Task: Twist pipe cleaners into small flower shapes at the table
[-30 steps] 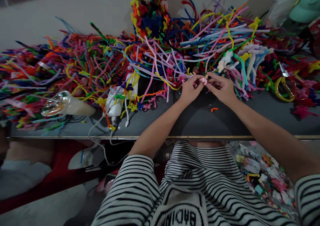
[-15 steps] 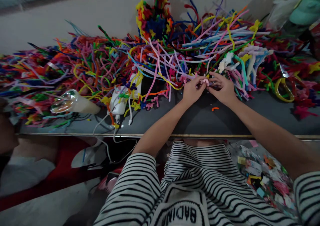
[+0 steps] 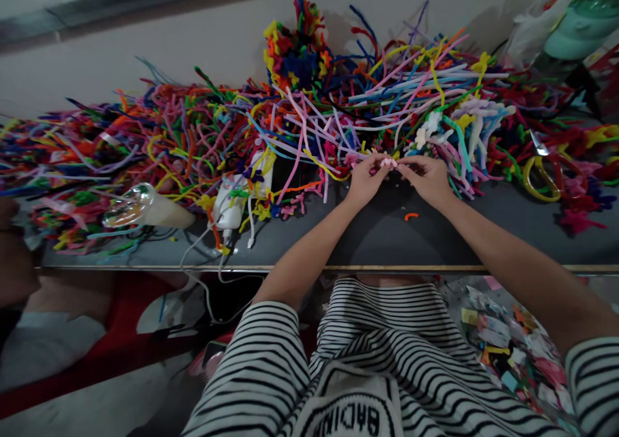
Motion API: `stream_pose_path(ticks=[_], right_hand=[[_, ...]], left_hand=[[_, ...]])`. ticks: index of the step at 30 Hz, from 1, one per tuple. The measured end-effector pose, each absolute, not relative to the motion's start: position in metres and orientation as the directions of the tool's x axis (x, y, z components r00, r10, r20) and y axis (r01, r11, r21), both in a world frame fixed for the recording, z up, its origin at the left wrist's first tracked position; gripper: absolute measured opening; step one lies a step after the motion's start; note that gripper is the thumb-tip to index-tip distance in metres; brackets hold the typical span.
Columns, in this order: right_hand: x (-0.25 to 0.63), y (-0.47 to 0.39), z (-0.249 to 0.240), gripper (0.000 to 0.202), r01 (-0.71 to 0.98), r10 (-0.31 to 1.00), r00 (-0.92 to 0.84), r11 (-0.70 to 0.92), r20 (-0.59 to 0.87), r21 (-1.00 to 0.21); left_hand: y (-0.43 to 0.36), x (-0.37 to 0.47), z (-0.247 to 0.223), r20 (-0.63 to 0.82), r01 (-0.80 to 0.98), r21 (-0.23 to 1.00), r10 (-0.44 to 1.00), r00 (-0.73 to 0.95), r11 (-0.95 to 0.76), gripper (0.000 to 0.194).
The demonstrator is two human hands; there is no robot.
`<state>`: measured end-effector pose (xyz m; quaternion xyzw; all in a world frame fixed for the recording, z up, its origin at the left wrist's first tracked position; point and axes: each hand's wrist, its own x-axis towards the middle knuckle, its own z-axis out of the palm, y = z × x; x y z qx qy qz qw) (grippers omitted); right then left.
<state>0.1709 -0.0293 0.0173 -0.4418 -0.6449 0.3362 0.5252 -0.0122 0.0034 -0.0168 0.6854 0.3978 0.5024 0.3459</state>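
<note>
Between my hands is a small pink pipe-cleaner flower (image 3: 388, 163), partly covered by fingertips. My left hand (image 3: 368, 176) pinches its left side between thumb and fingers. From the right, my right hand (image 3: 426, 178) is closed in a pinch at the flower's other edge. Both hands hover close over the grey table (image 3: 377, 237), in front of a heap of pipe cleaners (image 3: 333, 118). A short orange pipe-cleaner scrap (image 3: 411, 216) lies just below my right hand.
Yellow-handled scissors (image 3: 540, 180) lie at the right. To the left are a white charger (image 3: 227, 208) with cables and a tipped plastic cup (image 3: 147, 208). A bundle of coloured pipe cleaners (image 3: 297, 53) stands against the wall. Another person's arm (image 3: 17, 256) shows at the far left.
The view has tilted up slightly. My right fingers, spread a little before, have closed in at the pink flower; my left hand keeps its pinch on it.
</note>
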Motion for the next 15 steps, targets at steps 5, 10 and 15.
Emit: stream_pose_path(ticks=[5,10,15], right_hand=[[0.17,-0.028,0.022,0.028,0.122,0.929,-0.086,0.369,0.361,-0.921],[0.17,-0.024,0.019,0.039,0.105,0.947,-0.103,0.315,0.305,-0.943],[0.173,-0.022,0.016,0.042,0.12,0.957,-0.129,0.275,0.26,-0.954]], left_hand=[[0.004,-0.017,-0.014,0.401,0.185,0.881,0.895,0.195,-0.435,0.049],[0.0,-0.018,-0.009,0.404,0.204,0.873,0.892,0.204,-0.442,0.051],[-0.003,-0.017,-0.005,0.394,0.135,0.901,0.909,0.137,-0.412,0.055]])
